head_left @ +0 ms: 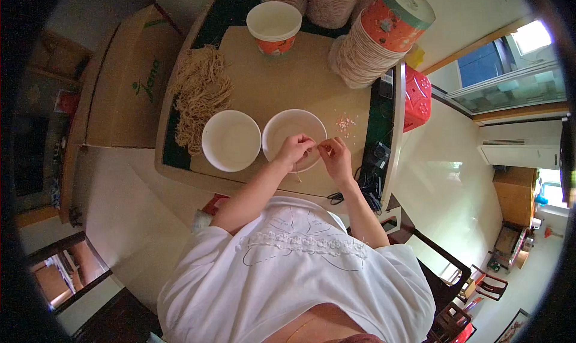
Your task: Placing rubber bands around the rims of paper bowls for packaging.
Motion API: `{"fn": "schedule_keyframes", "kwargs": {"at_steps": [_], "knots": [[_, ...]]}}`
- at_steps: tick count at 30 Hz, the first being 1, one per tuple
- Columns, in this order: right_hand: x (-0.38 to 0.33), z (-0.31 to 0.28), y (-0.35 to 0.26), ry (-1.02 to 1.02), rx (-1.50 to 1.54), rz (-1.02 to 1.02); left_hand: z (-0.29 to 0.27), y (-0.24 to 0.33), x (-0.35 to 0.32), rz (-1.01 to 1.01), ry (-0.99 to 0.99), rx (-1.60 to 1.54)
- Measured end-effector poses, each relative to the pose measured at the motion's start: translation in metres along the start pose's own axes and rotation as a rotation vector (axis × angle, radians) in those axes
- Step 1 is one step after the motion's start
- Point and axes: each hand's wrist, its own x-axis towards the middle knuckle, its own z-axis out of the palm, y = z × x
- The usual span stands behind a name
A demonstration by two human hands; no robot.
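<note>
My left hand (pixel 295 150) and my right hand (pixel 336 158) meet over the right side of a white paper bucket (pixel 271 125). Both are closed in a pinch, fingertips almost touching; what they hold is too small to make out. A short pale strand (pixel 298 177) shows below that bucket's near rim. Just left stands a second white paper bucket (pixel 231 140), its inside bare. A tangled heap of beige string (pixel 203 91) lies along the table's left side. Small pinkish-white bits (pixel 344 124) are scattered on the board right of my hands.
A bucket with a red-orange printed side (pixel 276 46) stands at the far side of the cardboard-coloured board (pixel 258 85). Tall nested bucket stacks (pixel 369 52) rise at the back right. Black cables (pixel 369 187) lie at the right edge, beside a red stool (pixel 416 100). A large carton (pixel 129 85) stands left.
</note>
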Motion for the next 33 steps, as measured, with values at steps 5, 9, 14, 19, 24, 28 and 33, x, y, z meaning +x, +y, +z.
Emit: {"fn": "schedule_keyframes", "kwargs": {"at_steps": [5, 9, 14, 19, 24, 28, 33], "knots": [[-0.001, 0.002, 0.001, 0.015, 0.023, 0.004, -0.004, -0.002, -0.001, -0.001, 0.019, -0.162], [-0.001, 0.003, 0.001, 0.024, 0.007, 0.002, -0.004, -0.003, -0.001, -0.015, -0.043, -0.027], [-0.001, 0.001, -0.003, -0.011, 0.013, 0.053, 0.001, -0.004, -0.004, 0.073, -0.023, 0.013], [-0.003, -0.003, -0.015, -0.047, -0.171, 0.037, 0.001, -0.012, 0.002, 0.186, 0.068, 0.049], [-0.001, -0.001, -0.021, 0.034, -0.233, -0.057, 0.003, -0.008, 0.001, 0.166, 0.094, 0.101], [0.001, 0.001, -0.017, 0.014, -0.223, -0.109, 0.004, -0.014, 0.003, 0.266, 0.13, 0.116], [0.001, -0.003, -0.02, -0.058, -0.187, -0.044, 0.005, -0.015, 0.003, 0.245, 0.098, 0.123]]}}
